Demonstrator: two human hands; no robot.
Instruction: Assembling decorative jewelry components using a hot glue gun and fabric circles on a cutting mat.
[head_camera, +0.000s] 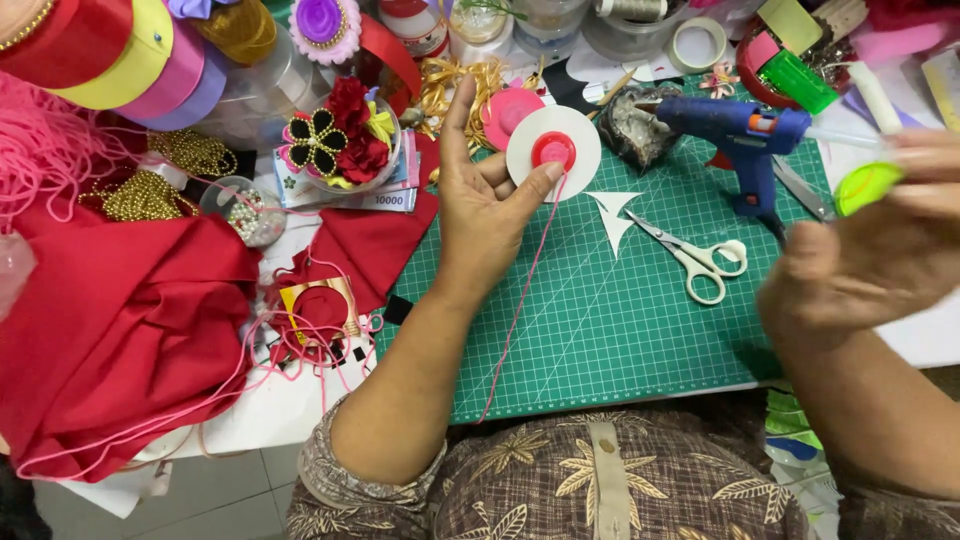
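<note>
The left hand (483, 205) sits at the centre of the frame, thumb and fingers pinching a white disc (553, 152) with a red centre above the green cutting mat (620, 320) on the bench. A pink cord (520, 300) hangs from the disc, running down toward the lower middle. The right hand (880, 250), blurred at the right edge, pinches a small green object (865, 187), well apart from the disc. The left hand is far nearer to it.

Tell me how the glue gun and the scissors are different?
The glue gun is blue with an orange trigger; the scissors are metal with white handles. The glue gun stands propped up; the scissors lie flat, blades closed. Both rest untouched on the green cutting mat.
</note>
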